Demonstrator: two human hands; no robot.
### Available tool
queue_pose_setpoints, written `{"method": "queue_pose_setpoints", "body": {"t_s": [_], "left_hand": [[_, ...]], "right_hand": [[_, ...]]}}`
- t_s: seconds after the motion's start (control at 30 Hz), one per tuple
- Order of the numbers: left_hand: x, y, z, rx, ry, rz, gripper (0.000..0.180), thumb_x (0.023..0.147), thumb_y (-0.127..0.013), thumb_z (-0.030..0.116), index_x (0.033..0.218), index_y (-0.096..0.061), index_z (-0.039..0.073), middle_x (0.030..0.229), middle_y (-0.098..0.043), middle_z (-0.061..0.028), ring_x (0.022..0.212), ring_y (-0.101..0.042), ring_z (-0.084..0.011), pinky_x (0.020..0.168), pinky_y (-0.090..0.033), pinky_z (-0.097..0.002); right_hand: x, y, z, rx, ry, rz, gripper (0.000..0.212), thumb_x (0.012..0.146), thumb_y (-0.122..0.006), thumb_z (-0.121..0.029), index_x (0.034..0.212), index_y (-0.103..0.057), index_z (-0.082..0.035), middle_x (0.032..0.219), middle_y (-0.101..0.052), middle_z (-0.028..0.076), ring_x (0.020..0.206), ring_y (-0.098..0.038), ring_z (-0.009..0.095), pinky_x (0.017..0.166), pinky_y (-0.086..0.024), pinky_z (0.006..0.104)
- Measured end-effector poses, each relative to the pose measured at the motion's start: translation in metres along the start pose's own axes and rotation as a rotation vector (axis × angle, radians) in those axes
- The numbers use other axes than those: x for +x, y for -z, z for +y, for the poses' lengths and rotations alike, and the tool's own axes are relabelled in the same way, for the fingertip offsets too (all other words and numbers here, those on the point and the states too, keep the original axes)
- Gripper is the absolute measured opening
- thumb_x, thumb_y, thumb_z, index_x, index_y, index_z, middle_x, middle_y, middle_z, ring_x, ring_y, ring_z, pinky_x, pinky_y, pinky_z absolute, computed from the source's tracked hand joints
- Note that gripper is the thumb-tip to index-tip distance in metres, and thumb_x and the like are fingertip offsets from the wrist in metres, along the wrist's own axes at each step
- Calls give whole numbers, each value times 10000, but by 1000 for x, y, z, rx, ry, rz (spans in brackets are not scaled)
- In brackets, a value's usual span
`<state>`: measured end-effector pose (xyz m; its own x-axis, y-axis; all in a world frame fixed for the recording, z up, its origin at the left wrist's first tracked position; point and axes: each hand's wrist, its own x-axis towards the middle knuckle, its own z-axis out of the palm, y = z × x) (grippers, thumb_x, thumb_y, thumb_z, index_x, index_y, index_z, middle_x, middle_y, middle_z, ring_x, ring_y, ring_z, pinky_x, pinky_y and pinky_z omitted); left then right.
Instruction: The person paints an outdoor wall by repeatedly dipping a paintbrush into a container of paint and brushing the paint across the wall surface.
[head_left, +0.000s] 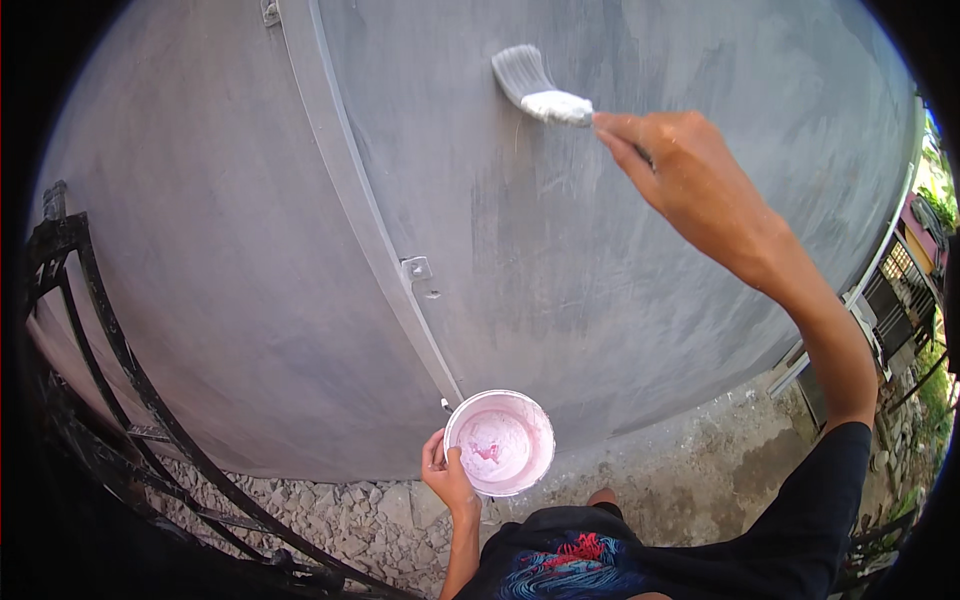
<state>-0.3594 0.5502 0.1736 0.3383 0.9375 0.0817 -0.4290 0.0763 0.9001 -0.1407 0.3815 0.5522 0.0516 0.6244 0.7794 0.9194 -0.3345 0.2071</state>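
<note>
A paintbrush (545, 92) with pale bristles and a white-coated ferrule is gripped by its handle in my right hand (700, 185). Its bristles press against the grey wall (560, 220) and bend to the upper left. Darker, wet-looking streaks run down the wall below the brush. Low in front of my body, my left hand (452, 480) holds a white bucket (548, 440) at its left rim, the thumb over the edge. Whitish-pink paint coats the bucket's inside and bottom.
A raised grey strip (350, 170) runs down the wall, with a small metal bracket (416, 268) beside it. Black metal framework (150, 385) curves along the left. Rubble (340, 520) lies at the wall's foot, concrete ground (690, 460) to its right. A gate (895, 300) stands far right.
</note>
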Motion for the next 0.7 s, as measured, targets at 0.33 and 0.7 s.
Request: {"method": "queue_pose_setpoints", "body": {"t_s": [0.33,0.7], "left_hand": [[3,-5,3,27,0,-30,336,835,-518,-71,1169,-552,-87,1080,-667,-171,983,-644,-182,876,-490,-273],[3,-9,5,33,36,-19,299,875,-593,-68,1170,-552,-66,1098,-664,-169,1000,-634,-167,877,-492,-274]], "right_hand": [[3,12,5,-8,-63,148,211,936,-600,-105,1030,-699,54,746,-668,222,608,-655,321,586,-510,378],[-49,-27,-30,221,-154,-513,192,932,-583,-76,988,-690,73,755,-649,249,632,-642,366,613,-515,407]]}}
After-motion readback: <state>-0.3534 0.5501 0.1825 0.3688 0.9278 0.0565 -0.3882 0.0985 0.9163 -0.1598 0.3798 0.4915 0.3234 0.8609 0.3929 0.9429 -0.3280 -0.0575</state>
